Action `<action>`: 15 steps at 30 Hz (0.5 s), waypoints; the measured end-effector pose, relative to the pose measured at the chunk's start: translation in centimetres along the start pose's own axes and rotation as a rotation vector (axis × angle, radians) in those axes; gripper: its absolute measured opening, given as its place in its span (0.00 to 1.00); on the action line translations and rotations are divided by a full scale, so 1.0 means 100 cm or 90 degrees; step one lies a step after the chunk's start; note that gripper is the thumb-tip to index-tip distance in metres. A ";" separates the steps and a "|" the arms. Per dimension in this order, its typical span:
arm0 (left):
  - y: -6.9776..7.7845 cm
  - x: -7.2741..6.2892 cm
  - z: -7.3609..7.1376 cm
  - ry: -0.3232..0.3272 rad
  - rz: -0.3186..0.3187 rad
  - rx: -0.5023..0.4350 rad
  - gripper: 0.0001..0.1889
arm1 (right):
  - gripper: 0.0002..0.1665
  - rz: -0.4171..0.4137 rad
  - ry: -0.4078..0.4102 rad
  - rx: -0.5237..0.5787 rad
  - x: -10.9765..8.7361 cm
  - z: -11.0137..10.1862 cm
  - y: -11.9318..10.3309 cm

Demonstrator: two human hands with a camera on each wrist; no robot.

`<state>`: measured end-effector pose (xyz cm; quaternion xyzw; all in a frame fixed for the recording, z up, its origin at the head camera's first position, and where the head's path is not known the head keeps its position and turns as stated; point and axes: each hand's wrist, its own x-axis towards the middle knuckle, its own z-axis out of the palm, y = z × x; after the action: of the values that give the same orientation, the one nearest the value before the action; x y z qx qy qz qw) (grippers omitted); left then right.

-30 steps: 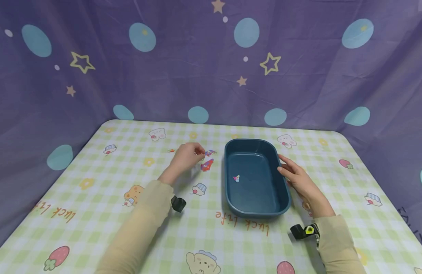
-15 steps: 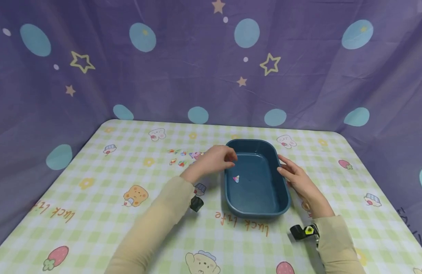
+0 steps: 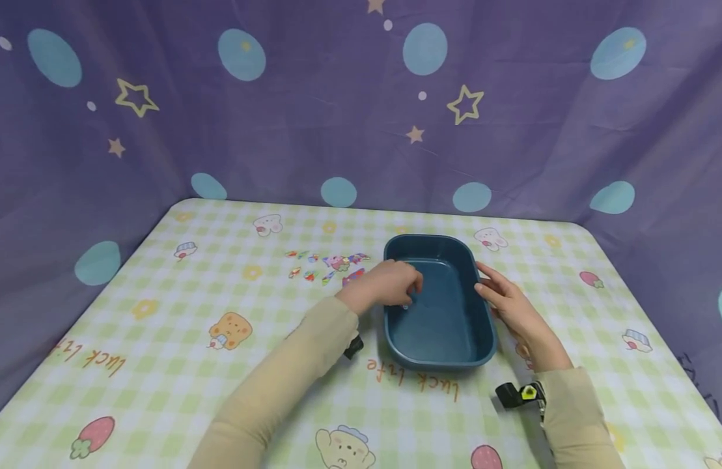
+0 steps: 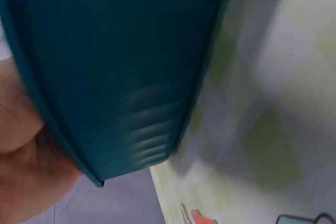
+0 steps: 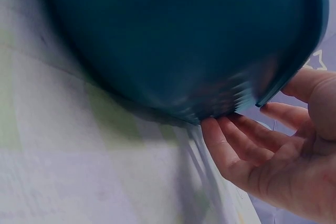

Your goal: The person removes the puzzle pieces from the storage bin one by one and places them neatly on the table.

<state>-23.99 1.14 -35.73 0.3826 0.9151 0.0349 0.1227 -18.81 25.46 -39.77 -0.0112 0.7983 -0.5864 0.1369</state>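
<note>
A dark teal plastic box (image 3: 439, 339) stands open-topped on the table. My left hand (image 3: 392, 283) reaches over its left wall, fingers bent downward inside, with nothing visible between them. Just under the fingers, a small colourful piece (image 3: 405, 307) on the box floor is mostly covered. In the left wrist view the box wall hides the fingertips of the left hand (image 4: 26, 156). My right hand (image 3: 515, 312) touches the box's outer right side; in the right wrist view, extended fingers (image 5: 220, 150) rest against the wall and rim.
Several small, flat, colourful cut-out pieces (image 3: 337, 262) lie in rows on the checked tablecloth (image 3: 220, 397), left of the box. A purple patterned curtain (image 3: 314, 124) hangs behind and beside the table.
My left hand has moved right, from beside the colourful pieces on the cloth, over the box's left rim and down inside. The right hand stays at the box's right side.
</note>
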 end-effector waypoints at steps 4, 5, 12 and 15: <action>0.002 0.004 0.004 -0.017 -0.021 0.051 0.14 | 0.39 0.006 0.004 -0.003 0.000 0.000 0.000; 0.003 0.005 0.004 -0.018 -0.027 0.063 0.14 | 0.39 0.007 0.004 0.000 0.001 0.000 0.000; 0.007 0.007 0.004 -0.046 -0.065 0.101 0.10 | 0.39 0.009 0.002 0.010 0.003 0.001 -0.001; 0.010 0.009 0.007 -0.062 -0.072 0.118 0.07 | 0.39 0.006 0.004 0.003 0.001 0.000 0.001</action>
<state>-23.74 2.42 -36.42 0.3411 0.9275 -0.0756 0.1326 -18.89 25.43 -39.93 -0.0051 0.7975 -0.5874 0.1376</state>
